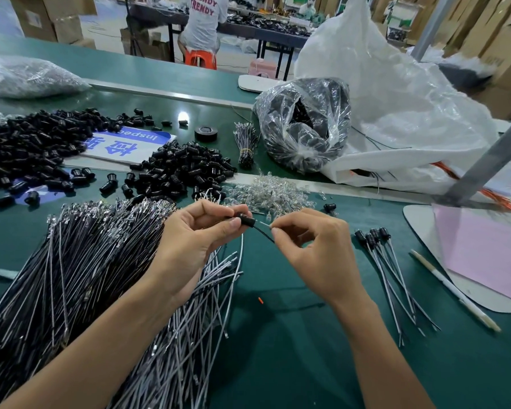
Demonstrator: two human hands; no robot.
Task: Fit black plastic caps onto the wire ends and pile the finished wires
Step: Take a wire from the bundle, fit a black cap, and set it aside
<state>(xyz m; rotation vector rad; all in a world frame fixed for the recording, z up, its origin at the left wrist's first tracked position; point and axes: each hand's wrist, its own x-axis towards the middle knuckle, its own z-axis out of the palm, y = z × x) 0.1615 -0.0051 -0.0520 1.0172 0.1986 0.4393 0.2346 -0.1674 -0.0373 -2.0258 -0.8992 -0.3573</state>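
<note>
Wires (80,278) lie in a broad heap across the left of the green table (292,349), partly under the left forearm. Beyond them, loose black caps (183,169) sit in heaps. A small pile of finished wires (393,270), caps on their far ends, lies to the right. The left hand (195,240) pinches one cap (246,219) between thumb and forefinger; the right hand (313,249) pinches the single wire (264,234) running from it, its other fingers curled.
</note>
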